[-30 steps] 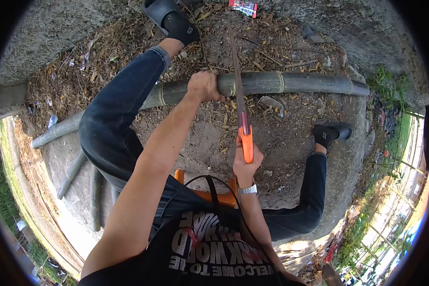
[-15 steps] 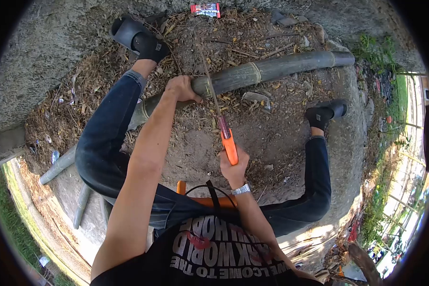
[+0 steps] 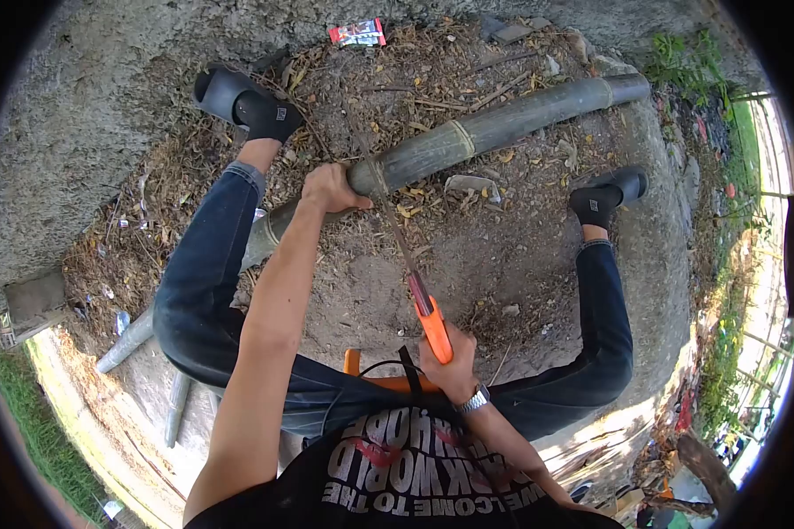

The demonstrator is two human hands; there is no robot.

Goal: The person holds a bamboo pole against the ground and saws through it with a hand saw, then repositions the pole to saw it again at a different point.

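A thick green bamboo pole [image 3: 423, 157] lies slantwise across the ground, its far end at the upper right. My left hand [image 3: 330, 189] is wrapped round it left of the middle. Just right of those fingers, the blade of a hand saw [image 3: 402, 244] crosses the pole and touches it near a node. My right hand [image 3: 450, 357] is closed on the saw's orange handle, low and to the right, close to my body. The far tip of the blade is thin and hard to make out against the leaf litter.
My feet in black slides stand at both sides, the left slide [image 3: 225, 97] beside the concrete wall. More bamboo pieces [image 3: 178, 407] lie at lower left. A red wrapper [image 3: 358, 33] and a flat stone chip [image 3: 472, 186] rest on the leaf-strewn dirt. Below me is an orange seat [image 3: 401, 383].
My right hand has drawn the saw back toward my body and slightly right. My left hand keeps its hold on the bamboo pole. The whole view has tilted a little.
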